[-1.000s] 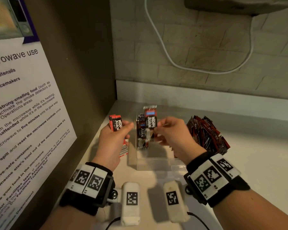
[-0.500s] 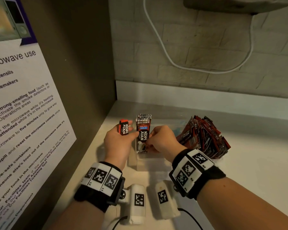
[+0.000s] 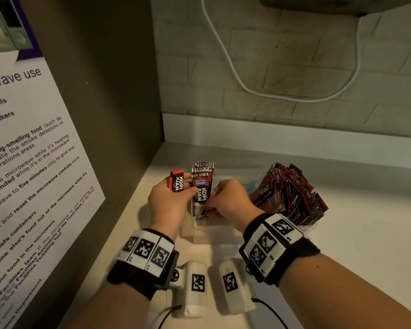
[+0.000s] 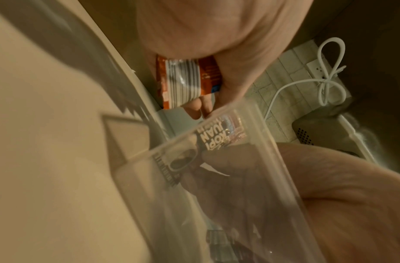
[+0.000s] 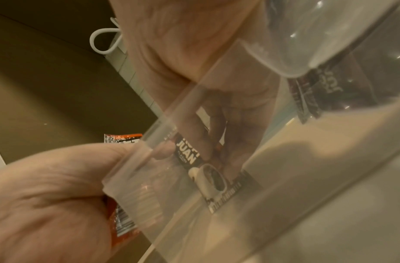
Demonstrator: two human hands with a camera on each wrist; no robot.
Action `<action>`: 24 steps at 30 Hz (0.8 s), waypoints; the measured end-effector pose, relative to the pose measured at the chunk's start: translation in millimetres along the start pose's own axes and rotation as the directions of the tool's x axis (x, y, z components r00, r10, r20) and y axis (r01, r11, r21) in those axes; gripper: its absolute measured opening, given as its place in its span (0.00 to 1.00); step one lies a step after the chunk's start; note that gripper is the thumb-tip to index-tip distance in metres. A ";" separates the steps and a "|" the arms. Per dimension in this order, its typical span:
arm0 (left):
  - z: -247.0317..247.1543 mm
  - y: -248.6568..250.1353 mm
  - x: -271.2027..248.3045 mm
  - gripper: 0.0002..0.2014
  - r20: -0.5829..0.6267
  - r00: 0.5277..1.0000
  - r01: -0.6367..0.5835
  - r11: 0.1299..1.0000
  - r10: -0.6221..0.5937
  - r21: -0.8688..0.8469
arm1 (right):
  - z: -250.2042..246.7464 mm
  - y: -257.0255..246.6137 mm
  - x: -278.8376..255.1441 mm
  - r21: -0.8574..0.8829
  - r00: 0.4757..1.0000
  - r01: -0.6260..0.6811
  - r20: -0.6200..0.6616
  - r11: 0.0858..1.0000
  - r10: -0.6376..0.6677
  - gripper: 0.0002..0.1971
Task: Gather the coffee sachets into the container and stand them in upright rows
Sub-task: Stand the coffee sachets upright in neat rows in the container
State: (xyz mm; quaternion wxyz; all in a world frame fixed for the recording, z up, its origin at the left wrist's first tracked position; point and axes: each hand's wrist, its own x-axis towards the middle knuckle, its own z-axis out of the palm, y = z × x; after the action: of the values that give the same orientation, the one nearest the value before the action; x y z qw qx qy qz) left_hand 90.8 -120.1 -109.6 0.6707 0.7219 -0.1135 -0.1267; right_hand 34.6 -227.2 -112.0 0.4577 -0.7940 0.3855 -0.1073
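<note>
My right hand (image 3: 230,200) is down inside the clear plastic rectangular container (image 3: 207,230) on the pale countertop (image 3: 365,245), fingertips pinched on the front dark-brown coffee sachet with the white cup picture (image 3: 201,198). It stands upright at the left end of the container, its bottom edge at or close to the floor as seen through the wall in the right wrist view. Behind it a short row of matching dark sachets (image 3: 203,166) stands on end, only their barcode tops showing.

My left hand (image 3: 170,203) sits just outside the container's left wall, curled round a small stack of orange-and-black coffee sachets (image 3: 177,182); its thumb reaches across to the front of the brown sachet, steadying it against the row. So both hands are closed on sachets, neither one free.

At the right end a loose, leaning heap of dark red sachets (image 3: 292,193) fills the container, tilted every way, not in rows.

I judge this as the seating step: one more sachet joining the left row. Next I need to let go gently so the thin packet does not flop forward, then feed the orange ones in upright beside it. The row has little to lean on in front, so a hand should brace it. The heap on the right looks like the larger part of the job left.
</note>
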 end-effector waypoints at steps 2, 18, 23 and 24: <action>-0.6 -0.5 0.4 0.15 0.007 1.000 -0.001 1.000 0.001 -0.008 | -0.6 -0.3 -0.5 -0.010 1.000 0.009 0.002 1.000 -0.009 0.12; -21.4 28.1 -3.9 0.13 0.142 0.987 0.127 0.895 -0.073 -0.427 | -34.1 -35.5 -36.2 0.366 0.972 0.233 -0.049 0.901 -0.231 0.10; -15.6 38.1 -9.4 0.19 0.218 0.975 0.145 0.868 -0.044 -0.476 | -22.6 -44.8 -46.7 0.330 0.927 0.304 0.116 0.894 -0.357 0.09; -14.4 37.6 -8.1 0.23 0.201 0.979 0.129 0.878 -0.038 -0.461 | -21.0 -44.8 -47.3 0.335 0.925 0.316 0.101 0.888 -0.367 0.06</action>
State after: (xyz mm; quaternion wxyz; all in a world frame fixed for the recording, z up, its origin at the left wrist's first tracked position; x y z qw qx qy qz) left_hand 88.3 -106.7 -70.9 0.8063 0.5265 -0.1098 -0.2461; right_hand 14.5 -194.4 -55.4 0.5810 -0.7730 0.1791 -0.1811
